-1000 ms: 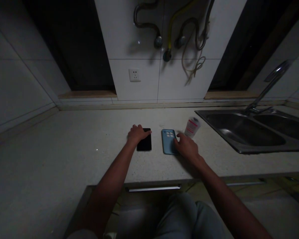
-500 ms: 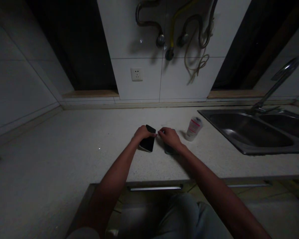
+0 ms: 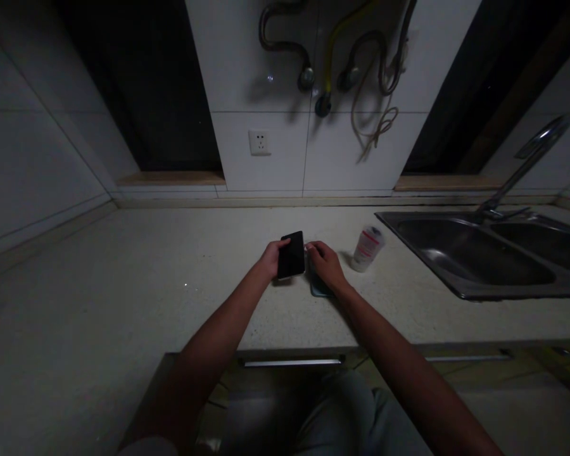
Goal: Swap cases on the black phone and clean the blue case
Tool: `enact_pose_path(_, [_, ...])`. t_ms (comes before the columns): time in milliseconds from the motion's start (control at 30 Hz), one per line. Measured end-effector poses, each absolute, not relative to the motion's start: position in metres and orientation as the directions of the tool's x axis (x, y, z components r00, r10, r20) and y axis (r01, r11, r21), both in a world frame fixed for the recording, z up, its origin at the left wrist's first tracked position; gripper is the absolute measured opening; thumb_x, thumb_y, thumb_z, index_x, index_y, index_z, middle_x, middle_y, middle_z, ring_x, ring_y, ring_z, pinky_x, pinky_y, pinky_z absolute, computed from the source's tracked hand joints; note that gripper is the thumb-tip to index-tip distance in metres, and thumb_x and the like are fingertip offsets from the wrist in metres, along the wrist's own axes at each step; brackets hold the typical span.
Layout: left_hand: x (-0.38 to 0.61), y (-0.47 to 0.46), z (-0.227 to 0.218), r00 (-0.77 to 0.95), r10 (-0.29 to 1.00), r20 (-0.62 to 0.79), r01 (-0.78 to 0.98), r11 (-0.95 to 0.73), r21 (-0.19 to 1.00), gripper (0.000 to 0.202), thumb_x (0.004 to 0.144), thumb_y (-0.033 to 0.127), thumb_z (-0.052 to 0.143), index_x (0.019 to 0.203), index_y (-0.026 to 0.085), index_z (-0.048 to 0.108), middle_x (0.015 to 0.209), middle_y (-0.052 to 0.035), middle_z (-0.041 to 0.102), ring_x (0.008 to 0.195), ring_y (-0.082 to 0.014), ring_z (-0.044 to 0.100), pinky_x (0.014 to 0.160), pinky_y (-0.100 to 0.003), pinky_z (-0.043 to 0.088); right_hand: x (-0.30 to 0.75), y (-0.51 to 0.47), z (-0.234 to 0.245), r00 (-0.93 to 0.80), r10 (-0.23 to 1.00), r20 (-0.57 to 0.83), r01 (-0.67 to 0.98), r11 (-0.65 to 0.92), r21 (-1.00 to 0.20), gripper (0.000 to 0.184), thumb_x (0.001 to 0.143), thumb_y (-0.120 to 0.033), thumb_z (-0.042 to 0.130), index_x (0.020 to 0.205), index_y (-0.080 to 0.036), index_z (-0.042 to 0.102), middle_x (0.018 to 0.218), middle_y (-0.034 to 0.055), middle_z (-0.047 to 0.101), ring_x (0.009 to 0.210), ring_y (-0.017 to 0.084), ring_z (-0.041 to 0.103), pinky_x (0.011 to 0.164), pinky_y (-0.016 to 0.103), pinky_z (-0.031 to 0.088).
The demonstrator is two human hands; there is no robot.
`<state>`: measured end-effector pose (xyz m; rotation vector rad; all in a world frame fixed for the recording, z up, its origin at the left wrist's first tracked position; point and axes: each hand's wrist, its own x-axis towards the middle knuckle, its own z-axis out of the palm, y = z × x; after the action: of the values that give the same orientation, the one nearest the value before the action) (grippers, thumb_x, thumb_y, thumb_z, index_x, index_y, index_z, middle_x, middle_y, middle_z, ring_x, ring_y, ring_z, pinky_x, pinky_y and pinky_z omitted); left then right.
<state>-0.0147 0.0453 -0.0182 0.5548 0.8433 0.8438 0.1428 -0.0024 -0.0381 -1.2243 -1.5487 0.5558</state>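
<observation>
My left hand grips a black phone by its left edge and holds it tilted up off the pale countertop, screen toward me. My right hand lies on a blue phone case flat on the counter, fingers curled over its top end, so most of the case is hidden. The two hands are almost touching.
A small white bottle with a red label lies tilted just right of my right hand. A steel double sink with a tap fills the right side. A wall socket and hanging hoses are behind.
My left hand has lifted the black phone off the counter and tipped it upright. My right hand slid left over the blue case and now covers it.
</observation>
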Motion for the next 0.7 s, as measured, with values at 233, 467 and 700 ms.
enact_pose_path(233, [-0.016, 0.041, -0.022, 0.407, 0.871, -0.276, -0.551, 0.475, 0.686, 0.071, 0.092, 0.063, 0.026, 0.115, 0.008, 0.064, 0.097, -0.0196, 0.073, 0.094, -0.0333, 0.070, 0.087, -0.049, 0.052, 0.140, -0.003, -0.037, 0.025, 0.928, 0.371, 0.375, 0.335, -0.864, 0.044, 0.090, -0.054, 0.043, 0.094, -0.017, 0.066, 0.083, 0.0028, 0.069, 0.078, 0.017, 0.061, 0.075, 0.028, 0.046])
enact_pose_path(467, [-0.015, 0.038, -0.035, 0.485, 0.832, -0.270, -0.568, 0.535, 0.626, 0.089, 0.085, 0.078, 0.018, 0.122, 0.008, 0.058, 0.106, -0.0240, 0.070, 0.102, -0.0386, 0.067, 0.088, -0.059, 0.049, 0.147, 0.006, -0.032, 0.403, 0.878, 0.259, 0.167, 0.208, -0.964, 0.043, 0.082, -0.055, 0.047, 0.104, -0.019, 0.056, 0.078, -0.0009, 0.058, 0.067, 0.016, 0.054, 0.061, 0.027, 0.044])
enact_pose_path(700, [-0.008, 0.027, -0.035, 0.582, 0.773, -0.253, -0.570, 0.610, 0.550, 0.089, 0.087, 0.076, 0.015, 0.125, 0.008, 0.058, 0.109, -0.0240, 0.069, 0.102, -0.0379, 0.067, 0.089, -0.060, 0.048, 0.148, 0.009, -0.034, 0.373, 0.910, 0.181, 0.114, 0.148, -0.982, 0.050, 0.077, -0.030, 0.040, 0.126, -0.020, 0.042, 0.069, -0.0047, 0.050, 0.061, 0.016, 0.052, 0.058, 0.026, 0.042])
